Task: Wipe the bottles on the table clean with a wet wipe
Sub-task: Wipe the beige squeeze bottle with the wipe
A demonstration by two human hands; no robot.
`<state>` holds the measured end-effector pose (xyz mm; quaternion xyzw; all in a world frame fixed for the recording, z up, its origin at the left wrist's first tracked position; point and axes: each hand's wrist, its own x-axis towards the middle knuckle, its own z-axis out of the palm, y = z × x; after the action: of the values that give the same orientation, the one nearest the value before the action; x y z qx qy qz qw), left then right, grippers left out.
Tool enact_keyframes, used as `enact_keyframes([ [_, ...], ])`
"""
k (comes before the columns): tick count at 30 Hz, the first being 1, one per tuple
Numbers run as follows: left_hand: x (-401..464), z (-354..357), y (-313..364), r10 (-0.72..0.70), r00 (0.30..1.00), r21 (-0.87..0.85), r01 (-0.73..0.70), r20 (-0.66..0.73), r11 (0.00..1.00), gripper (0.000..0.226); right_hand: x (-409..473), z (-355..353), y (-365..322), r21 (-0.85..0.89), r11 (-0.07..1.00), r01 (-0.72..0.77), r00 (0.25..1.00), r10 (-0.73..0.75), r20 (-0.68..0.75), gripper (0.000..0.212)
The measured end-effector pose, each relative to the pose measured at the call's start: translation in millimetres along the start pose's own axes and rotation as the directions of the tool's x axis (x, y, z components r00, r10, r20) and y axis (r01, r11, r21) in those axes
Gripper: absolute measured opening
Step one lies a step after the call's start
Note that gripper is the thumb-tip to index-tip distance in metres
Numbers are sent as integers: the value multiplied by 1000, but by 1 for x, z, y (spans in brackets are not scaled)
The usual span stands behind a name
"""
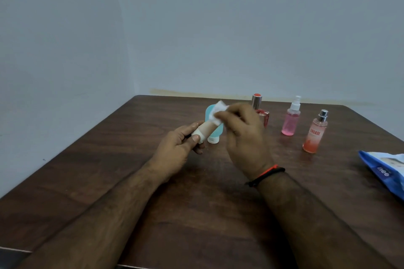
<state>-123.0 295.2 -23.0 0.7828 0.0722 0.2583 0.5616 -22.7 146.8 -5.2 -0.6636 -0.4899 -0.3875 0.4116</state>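
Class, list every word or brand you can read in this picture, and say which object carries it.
"ENGAGE": on the clear spray bottle with orange-pink liquid and silver nozzle.
"mee": on the blue wet-wipe packet at the table's right edge; its other print is too blurred.
No text is readable on the other bottles.

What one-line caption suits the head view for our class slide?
Left hand holds a beige tube while right hand rubs it with a wet wipe; four more bottles wait.

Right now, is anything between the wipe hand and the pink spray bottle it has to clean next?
Nothing visible: bare table separates the right hand, holding the wet wipe, from the pink spray bottle.
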Motion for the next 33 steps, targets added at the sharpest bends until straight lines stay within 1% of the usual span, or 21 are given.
enact_keyframes([
  [2, 1, 0, 0, -10, 1000, -49, 10, 4, 999, 34, -1, 3, -8, 21, 994, 103, 989, -105, 107, 29],
  [3, 2, 0, 0, -12, 1000, -77, 13, 7, 997, 33, -1, 4, -10, 24, 991, 129, 983, -131, 128, 28],
  [4, 2, 0, 0, -13, 1000, -114, 14, 6, 993, 33, 0, 3, -11, 25, 990, 137, 984, -139, 115, 26],
  [5, 1, 0, 1, -15, 1000, -157, 16, 4, 987, 34, 1, 2, -10, 34, 992, 121, 990, -123, 70, 26],
  [6, 1, 0, 2, -17, 1000, -200, 17, 4, 980, 35, 2, -1, -9, 47, 996, 80, 997, -80, 1, 27],
  [8, -1, 0, 4, -15, 1000, -268, 21, 26, 963, 37, 4, -7, -5, 80, 995, -62, 985, 74, -153, 27],
  [10, -1, 1, 4, -5, 998, -312, 27, 70, 950, 38, 5, -10, 2, 157, 959, -237, 931, 270, -244, 27],
  [11, -1, 1, 4, -4, 996, -334, 35, 93, 942, 38, 5, -10, 5, 219, 923, -317, 899, 366, -241, 27],
  [12, -1, 1, 3, -5, 993, -353, 46, 116, 934, 39, 5, -9, 7, 280, 884, -375, 875, 437, -209, 26],
  [13, 0, 1, 2, -6, 990, -366, 58, 140, 929, 39, 4, -7, 8, 325, 854, -407, 863, 476, -168, 25],
  [16, -2, 2, 2, 11, 982, -377, 62, 188, 924, 36, 1, -3, 5, 426, 797, -429, 868, 494, -51, 24],
  [18, -3, 1, 2, 29, 981, -408, 53, 192, 912, 33, 1, -1, 2, 493, 749, -443, 860, 510, -2, 28],
  [22, -4, 0, 5, -30, 980, -499, 125, 194, 858, 31, -2, 2, 2, 505, 697, -509, 830, 552, 76, 32],
  [24, -4, 2, 7, -41, 976, -534, 151, 212, 832, 31, -3, 3, 0, 504, 686, -525, 827, 551, 111, 30],
  [25, -4, 3, 7, -41, 976, -547, 155, 215, 822, 30, -4, 4, -2, 472, 715, -515, 842, 524, 126, 30],
  [27, -4, 2, 7, -47, 977, -563, 159, 209, 811, 29, -5, 5, -6, 351, 829, -436, 900, 410, 148, 27],
  [28, -3, 2, 7, -58, 978, -569, 165, 201, 806, 28, -6, 6, -7, 308, 868, -390, 920, 356, 163, 25],
  [29, -2, 1, 6, -69, 979, -574, 169, 193, 801, 28, -6, 6, -7, 294, 884, -363, 929, 318, 191, 23],
  [32, -1, 0, 5, -106, 982, -575, 180, 159, 798, 26, -6, 5, -8, 271, 908, -318, 920, 227, 320, 21],
  [33, 0, -1, 5, -117, 982, -568, 183, 150, 802, 26, -6, 4, -10, 271, 911, -310, 919, 214, 332, 21],
])
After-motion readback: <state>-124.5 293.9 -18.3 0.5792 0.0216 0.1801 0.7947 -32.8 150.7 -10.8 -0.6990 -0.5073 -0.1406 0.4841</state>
